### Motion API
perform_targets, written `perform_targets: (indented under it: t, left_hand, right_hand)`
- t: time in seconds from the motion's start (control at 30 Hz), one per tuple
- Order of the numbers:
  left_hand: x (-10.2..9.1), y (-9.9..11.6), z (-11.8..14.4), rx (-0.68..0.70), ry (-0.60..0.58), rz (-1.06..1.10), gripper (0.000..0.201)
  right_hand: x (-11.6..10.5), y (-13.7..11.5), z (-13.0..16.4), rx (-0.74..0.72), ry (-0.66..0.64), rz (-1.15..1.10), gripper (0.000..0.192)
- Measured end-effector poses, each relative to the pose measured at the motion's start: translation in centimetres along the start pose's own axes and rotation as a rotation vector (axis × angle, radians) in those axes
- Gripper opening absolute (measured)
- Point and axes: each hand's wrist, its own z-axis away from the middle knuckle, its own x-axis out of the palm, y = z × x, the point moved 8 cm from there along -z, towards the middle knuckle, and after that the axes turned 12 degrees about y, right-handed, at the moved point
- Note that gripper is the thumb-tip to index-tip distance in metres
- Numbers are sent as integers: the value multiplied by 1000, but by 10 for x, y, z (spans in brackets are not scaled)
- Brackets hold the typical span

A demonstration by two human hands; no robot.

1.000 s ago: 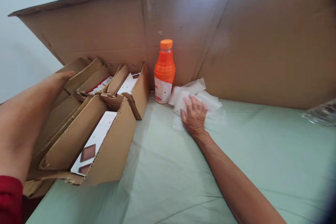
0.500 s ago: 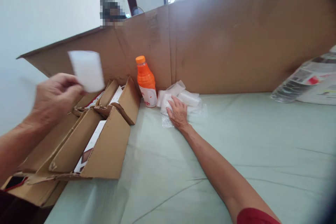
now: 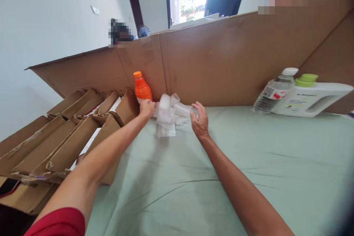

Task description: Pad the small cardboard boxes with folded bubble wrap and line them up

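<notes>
A loose pile of translucent bubble-wrap pouches [image 3: 166, 112] lies on the green cloth near the foot of the cardboard wall. My left hand [image 3: 147, 108] is at the pile's left edge, in front of the lower part of an orange bottle [image 3: 142, 90]. Its fingers look closed, but what they hold, if anything, is hidden. At the pile's right end, my right hand [image 3: 200, 121] has its fingers apart and slightly curved, with nothing gripped. The fingertips are close beside a rolled pouch [image 3: 183, 110]; contact is unclear.
Open cardboard compartments [image 3: 59, 147] stand in rows on the left, some with white boxes inside. A tall cardboard panel [image 3: 215, 64] runs along the back. To the right are a clear water bottle [image 3: 272, 94] and a white jug [image 3: 306, 99] with a green cap. People are beyond the panel.
My left hand has come right and down from above the boxes to the pile; the white sheet it held is no longer seen in it. My right hand has moved off the pile to its right end.
</notes>
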Motion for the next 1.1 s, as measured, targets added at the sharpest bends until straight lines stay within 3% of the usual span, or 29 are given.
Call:
perform_targets:
  t: [0.07, 0.13, 0.23, 0.3, 0.47, 0.57, 0.67, 0.8, 0.9, 1.0, 1.1]
  left_hand:
    - [5, -16, 11, 79, 69, -24, 35]
    - [15, -18, 26, 244, 77, -66, 50]
    - [51, -9, 49, 631, -71, -338, 58]
    - [79, -13, 53, 775, -191, -515, 55]
    - [116, -44, 30, 658, -286, -595, 54]
    - [124, -55, 20, 603, -330, -589, 53]
    - [123, -52, 12, 568, -364, -567, 51]
    - [105, -31, 14, 536, -324, -530, 52]
    - [73, -17, 37, 518, -252, -510, 61]
    - [13, -11, 76, 585, -150, -507, 63]
    - [-77, -16, 107, 661, 99, -619, 58]
  right_hand:
    - [5, -12, 10, -67, -87, -5, 45]
    - [20, -24, 23, -123, -194, 12, 50]
    - [48, -34, 40, -167, -345, 69, 49]
    - [60, -33, 49, -172, -409, 113, 44]
    - [68, -23, 72, -198, -515, 215, 37]
    - [69, -22, 79, -230, -547, 252, 36]
    - [69, -23, 78, -239, -541, 283, 34]
    - [64, -19, 73, -223, -486, 308, 33]
    - [62, -17, 71, -219, -449, 301, 31]
    - [60, -15, 70, -219, -412, 272, 30]
    - [58, -17, 67, -224, -358, 225, 29]
